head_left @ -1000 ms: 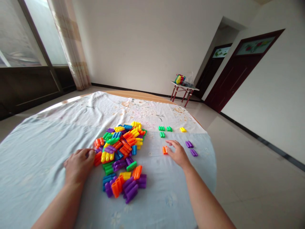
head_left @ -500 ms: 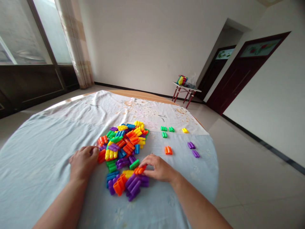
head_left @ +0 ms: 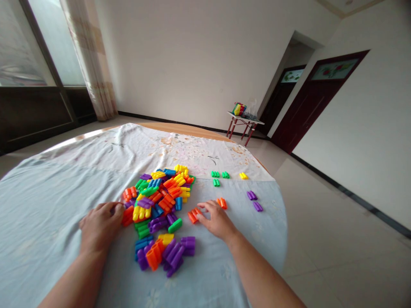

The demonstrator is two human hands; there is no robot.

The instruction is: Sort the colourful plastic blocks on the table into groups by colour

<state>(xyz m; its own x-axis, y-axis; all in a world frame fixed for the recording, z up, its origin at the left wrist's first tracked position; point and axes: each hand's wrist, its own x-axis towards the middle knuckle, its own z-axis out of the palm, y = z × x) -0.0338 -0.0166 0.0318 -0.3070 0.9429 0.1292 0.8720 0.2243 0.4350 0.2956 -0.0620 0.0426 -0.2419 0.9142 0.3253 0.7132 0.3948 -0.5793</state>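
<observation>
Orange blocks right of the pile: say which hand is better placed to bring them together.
Right, most likely: the right hand holds one orange block, close to the other orange block. The left hand is across the pile, at its left edge.

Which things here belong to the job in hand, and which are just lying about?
In the job:
orange block in the right fingers
coloured pile beside the left fingers
green blocks, yellow block, purple blocks, second orange block, set apart

Apparently unused:
side table
colourful bag
clear plastic bag
</observation>
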